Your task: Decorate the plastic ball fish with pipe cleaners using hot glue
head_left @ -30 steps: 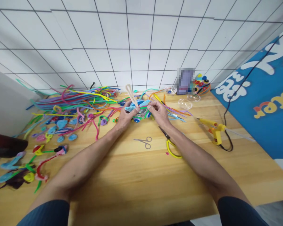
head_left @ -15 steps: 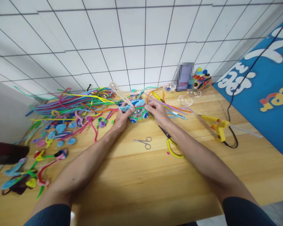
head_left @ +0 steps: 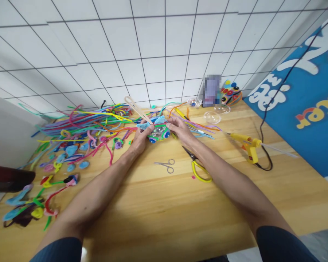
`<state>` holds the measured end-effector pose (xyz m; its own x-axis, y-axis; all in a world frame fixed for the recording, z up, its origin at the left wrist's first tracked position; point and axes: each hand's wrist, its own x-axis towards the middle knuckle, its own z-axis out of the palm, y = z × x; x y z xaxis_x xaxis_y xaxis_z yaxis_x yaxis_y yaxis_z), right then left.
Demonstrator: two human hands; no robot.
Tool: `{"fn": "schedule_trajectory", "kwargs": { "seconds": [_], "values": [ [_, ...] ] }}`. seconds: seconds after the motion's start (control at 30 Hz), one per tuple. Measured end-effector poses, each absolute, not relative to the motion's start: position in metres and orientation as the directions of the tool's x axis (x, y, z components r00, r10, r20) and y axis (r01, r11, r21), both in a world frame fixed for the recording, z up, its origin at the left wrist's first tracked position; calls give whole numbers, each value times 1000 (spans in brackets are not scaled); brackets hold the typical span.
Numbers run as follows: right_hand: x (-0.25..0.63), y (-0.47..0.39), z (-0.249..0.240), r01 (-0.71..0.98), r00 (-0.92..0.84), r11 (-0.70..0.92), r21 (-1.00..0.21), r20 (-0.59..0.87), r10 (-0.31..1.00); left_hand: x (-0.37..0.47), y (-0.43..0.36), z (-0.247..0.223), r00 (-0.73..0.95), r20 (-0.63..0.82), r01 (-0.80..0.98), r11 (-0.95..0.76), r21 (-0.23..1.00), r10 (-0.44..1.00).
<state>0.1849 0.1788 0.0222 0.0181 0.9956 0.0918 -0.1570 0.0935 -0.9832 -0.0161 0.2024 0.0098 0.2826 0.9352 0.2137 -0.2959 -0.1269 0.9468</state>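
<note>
Between my two hands is a clear plastic ornament (head_left: 160,131) trimmed with green and red pipe cleaner, with blue round pieces low on it and light blue fuzzy shapes on top. My left hand (head_left: 142,137) grips its left side, thumb on the rim. On the right side, the thumb and fingers of my right hand (head_left: 177,127) pinch its edge. A beige looped strap (head_left: 136,109) rises from the ornament near my left thumb. Small metal scissors (head_left: 166,165) lie nearer to me, and yellow-handled scissors (head_left: 198,167) rest beside my right forearm.
Many coloured pipe cleaners (head_left: 87,118) cover the table's back left, with finished fuzzy pieces (head_left: 71,149) in front. A yellow glue gun (head_left: 246,143) with its cord stands at right. Clear plastic half-shells (head_left: 212,117), a propped phone (head_left: 211,91) and a decorated ball (head_left: 231,94) sit by the tiled wall.
The camera view has shifted slightly. Both hands keep their hold on the ornament, with hardly any change in its position.
</note>
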Motion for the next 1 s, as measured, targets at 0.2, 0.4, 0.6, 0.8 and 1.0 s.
{"fn": "schedule_trajectory", "kwargs": {
  "seconds": [0.2,0.4,0.6,0.8,1.0],
  "values": [
    [200,178,38,-75,-90,81,-994,88,992,-12,197,12,351,200,-289,-97,952,915],
    [211,175,43,2,-112,50,-999,50,992,-14,202,-1,389,167,-229,-80,970,906],
    [208,176,40,30,-102,68,-997,65,993,-21,197,15,189,202,-134,-179,975,961],
    [206,175,39,61,-78,108,-992,104,992,-53,155,49,-102,429,268,-390,881,898],
    [195,176,33,145,6,184,-972,187,982,-38,115,43,420,608,660,-686,306,674]
  ]
}}
